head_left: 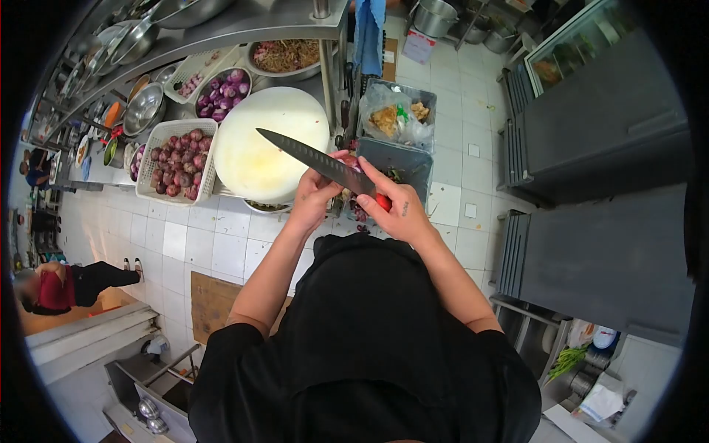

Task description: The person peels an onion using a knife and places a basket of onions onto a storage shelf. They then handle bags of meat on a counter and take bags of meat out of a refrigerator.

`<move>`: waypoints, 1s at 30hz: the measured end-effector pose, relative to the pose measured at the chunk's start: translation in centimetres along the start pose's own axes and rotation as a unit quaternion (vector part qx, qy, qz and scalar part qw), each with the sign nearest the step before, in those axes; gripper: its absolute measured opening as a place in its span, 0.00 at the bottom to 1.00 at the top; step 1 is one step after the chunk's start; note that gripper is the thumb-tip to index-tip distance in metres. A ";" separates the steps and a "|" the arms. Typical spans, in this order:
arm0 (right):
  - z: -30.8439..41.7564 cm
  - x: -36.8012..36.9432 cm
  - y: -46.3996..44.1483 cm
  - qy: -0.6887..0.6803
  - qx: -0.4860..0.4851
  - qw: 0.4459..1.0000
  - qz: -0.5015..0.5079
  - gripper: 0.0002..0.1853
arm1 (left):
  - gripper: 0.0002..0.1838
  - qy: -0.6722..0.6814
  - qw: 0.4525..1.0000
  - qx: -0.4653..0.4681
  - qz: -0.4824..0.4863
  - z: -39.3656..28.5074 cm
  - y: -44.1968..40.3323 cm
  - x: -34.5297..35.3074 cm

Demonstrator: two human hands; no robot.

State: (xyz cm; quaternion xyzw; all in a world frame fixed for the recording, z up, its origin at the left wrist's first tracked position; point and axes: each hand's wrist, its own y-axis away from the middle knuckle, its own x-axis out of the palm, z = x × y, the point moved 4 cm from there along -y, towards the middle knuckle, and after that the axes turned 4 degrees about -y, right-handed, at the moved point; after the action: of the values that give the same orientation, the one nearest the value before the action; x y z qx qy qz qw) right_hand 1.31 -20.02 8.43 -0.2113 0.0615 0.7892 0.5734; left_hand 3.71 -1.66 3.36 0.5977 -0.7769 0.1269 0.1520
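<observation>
My right hand point(402, 210) is closed around the red handle of a large chef's knife point(303, 153). The dark blade points up and left, over the edge of a round white cutting board point(244, 159). A purple-red onion point(351, 160) shows behind the blade, between the fingertips of both hands. Closed on the onion is my left hand point(315, 193), its fingers partly hidden by the blade. Both hands are held off the board's right side, above a dark bin point(413, 168) with scraps inside.
A white basket of unpeeled red onions point(140, 188) stands left of the board. Behind are a bowl of peeled onions point(247, 75) and a metal bowl point(312, 74). A grey bin point(428, 97) holds a plastic bag. One person point(81, 286) stands far left.
</observation>
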 end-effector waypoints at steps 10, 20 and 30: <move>-0.4 1.0 -0.2 -0.046 -0.011 0.995 -0.083 0.26 | 0.27 -0.063 0.997 0.045 -0.026 -0.8 0.1 0.2; -6.2 -0.6 -1.0 -0.202 0.149 0.965 -0.078 0.34 | 0.33 0.037 0.999 0.025 -0.009 -0.2 -0.1 -0.2; -0.6 0.1 -0.5 -0.015 0.010 1.000 -0.010 0.35 | 0.33 -0.056 0.998 0.026 -0.015 -0.3 -0.1 0.1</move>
State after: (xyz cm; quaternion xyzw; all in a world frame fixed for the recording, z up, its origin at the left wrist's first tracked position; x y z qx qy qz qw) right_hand 1.84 -19.95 7.92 -0.1941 0.0584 0.7858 0.5844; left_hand 3.79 -1.70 3.67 0.6189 -0.7718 0.1110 0.0947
